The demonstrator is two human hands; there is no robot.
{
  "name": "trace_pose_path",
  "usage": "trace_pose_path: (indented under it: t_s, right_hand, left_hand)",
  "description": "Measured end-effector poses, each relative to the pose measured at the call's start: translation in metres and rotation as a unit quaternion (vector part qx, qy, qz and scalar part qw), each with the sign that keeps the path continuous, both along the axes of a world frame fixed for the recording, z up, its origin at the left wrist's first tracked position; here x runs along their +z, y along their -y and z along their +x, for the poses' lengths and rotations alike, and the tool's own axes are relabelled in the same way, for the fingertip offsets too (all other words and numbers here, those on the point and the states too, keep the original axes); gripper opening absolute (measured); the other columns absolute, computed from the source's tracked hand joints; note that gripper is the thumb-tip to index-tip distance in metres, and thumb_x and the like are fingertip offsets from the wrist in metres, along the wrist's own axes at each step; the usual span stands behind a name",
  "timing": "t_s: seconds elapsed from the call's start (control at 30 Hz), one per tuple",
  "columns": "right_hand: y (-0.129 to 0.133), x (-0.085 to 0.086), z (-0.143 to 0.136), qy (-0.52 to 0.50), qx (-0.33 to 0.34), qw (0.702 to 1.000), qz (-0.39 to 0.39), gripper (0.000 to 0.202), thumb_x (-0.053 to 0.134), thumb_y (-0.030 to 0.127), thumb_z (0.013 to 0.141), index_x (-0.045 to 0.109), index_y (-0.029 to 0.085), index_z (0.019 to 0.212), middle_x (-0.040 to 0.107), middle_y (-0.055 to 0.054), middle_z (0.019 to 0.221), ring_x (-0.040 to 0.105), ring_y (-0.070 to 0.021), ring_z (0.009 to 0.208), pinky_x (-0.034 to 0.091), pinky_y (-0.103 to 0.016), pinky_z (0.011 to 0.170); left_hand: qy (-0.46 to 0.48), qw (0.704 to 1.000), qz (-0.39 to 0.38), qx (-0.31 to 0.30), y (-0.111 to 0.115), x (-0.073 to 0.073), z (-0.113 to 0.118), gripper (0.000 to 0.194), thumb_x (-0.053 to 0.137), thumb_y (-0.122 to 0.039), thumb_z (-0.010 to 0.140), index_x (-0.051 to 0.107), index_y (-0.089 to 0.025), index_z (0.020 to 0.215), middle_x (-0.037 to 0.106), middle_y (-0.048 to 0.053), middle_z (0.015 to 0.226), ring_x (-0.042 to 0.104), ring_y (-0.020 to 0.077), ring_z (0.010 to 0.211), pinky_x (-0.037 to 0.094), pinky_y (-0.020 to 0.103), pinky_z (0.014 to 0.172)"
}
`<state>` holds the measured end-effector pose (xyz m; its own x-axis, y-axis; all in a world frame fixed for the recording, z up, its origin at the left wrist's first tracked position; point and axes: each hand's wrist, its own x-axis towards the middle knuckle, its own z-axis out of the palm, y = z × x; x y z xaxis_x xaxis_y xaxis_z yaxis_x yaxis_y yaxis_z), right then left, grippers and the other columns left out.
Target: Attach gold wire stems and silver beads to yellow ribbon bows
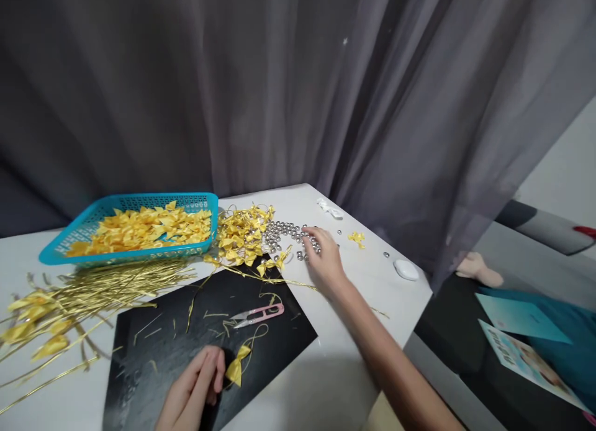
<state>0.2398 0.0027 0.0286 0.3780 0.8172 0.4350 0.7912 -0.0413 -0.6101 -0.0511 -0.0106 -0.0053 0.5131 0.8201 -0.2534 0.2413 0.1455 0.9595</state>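
Observation:
My right hand point(323, 257) reaches over a scatter of small, round silver beads point(282, 231), its thumb and fingers apart among them. Close to me, my left hand point(198, 381) rests on the black mat point(172, 350) with curled fingers; whatever they may hold is hidden. Just right of those fingertips lies a yellow ribbon bow point(237, 366) with a thin gold cord loop. Pink-handled thread snips point(258, 315) lie on the mat beyond the bow, amid short cord clippings. A heap of yellow bows with cords point(242, 232) sits left of the beads.
A blue plastic basket point(215, 223) full of yellow bows stands at the back left of the white table point(298, 381). Gold cords point(125, 285) lie bundled before it. A white oval case point(406, 270) is near the right edge. Grey curtains hang behind.

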Motion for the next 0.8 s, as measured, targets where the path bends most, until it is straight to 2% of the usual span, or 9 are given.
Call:
trace_pose_path:
  t_s: [0.07,0.1,0.23,0.43,0.63,0.73,0.8]
  right_hand:
    - [-0.013,-0.006,0.036,0.030,-0.019,0.998,-0.055,0.028,0.052,0.031,0.091,0.056,0.016,0.114,0.055,-0.009,0.120,0.053,-0.0228,0.111,0.042,-0.047,0.095]
    - [-0.019,-0.010,0.047,0.043,-0.016,0.996,-0.082,0.030,0.053,0.032,0.090,0.055,0.016,0.116,0.054,-0.009,0.122,0.054,-0.0221,0.109,0.044,-0.046,0.093]
    - [-0.029,-0.025,0.059,0.076,-0.005,0.986,-0.147,0.030,0.053,0.031,0.090,0.055,0.016,0.116,0.055,-0.009,0.120,0.056,-0.0208,0.104,0.048,-0.043,0.088]
    - [-0.034,-0.030,0.050,0.024,-0.008,0.990,-0.140,0.029,0.053,0.031,0.090,0.055,0.016,0.115,0.055,-0.009,0.118,0.057,-0.0201,0.102,0.049,-0.041,0.087]
    - [-0.037,-0.014,0.037,-0.151,-0.012,0.987,-0.055,0.029,0.054,0.031,0.090,0.055,0.015,0.114,0.056,-0.009,0.116,0.057,-0.0201,0.101,0.049,-0.041,0.085]
    - [-0.027,0.000,0.007,-0.284,-0.014,0.959,0.013,0.031,0.053,0.034,0.090,0.055,0.014,0.113,0.057,-0.008,0.114,0.058,-0.0190,0.098,0.050,-0.039,0.084]
    - [-0.014,0.007,-0.024,-0.388,0.019,0.921,0.029,0.033,0.053,0.042,0.088,0.057,0.018,0.108,0.061,-0.006,0.108,0.059,-0.0133,0.087,0.051,-0.031,0.080]
  left_hand:
    - [0.001,1.000,0.002,-0.010,-0.001,-0.001,0.000,0.054,0.044,-0.072,0.075,0.053,-0.020,0.062,0.047,-0.002,0.058,0.044,0.0142,0.055,0.039,0.023,0.056]
    - [0.002,1.000,0.001,-0.015,-0.001,-0.002,0.000,0.054,0.044,-0.072,0.075,0.053,-0.020,0.062,0.047,-0.003,0.058,0.044,0.0143,0.056,0.038,0.023,0.056]
    - [0.007,1.000,0.003,-0.024,-0.002,-0.002,0.001,0.054,0.042,-0.071,0.076,0.053,-0.020,0.063,0.048,-0.002,0.059,0.044,0.0145,0.057,0.037,0.023,0.057]
    - [0.022,0.999,0.030,-0.040,-0.001,-0.002,0.000,0.049,0.044,-0.063,0.081,0.054,-0.019,0.063,0.049,-0.002,0.060,0.044,0.0142,0.057,0.037,0.023,0.056]
    - [0.046,0.999,0.011,-0.016,0.000,-0.006,0.000,0.046,0.045,-0.061,0.082,0.057,-0.018,0.071,0.051,-0.002,0.059,0.046,0.0138,0.057,0.038,0.022,0.055]
    - [0.056,0.998,0.003,0.005,-0.001,-0.007,0.001,0.045,0.047,-0.061,0.081,0.059,-0.018,0.077,0.049,-0.002,0.059,0.045,0.0135,0.055,0.038,0.022,0.054]
    - [0.051,0.999,0.008,0.017,0.000,-0.005,0.001,0.044,0.048,-0.060,0.081,0.059,-0.017,0.078,0.049,-0.002,0.060,0.046,0.0137,0.056,0.037,0.022,0.053]
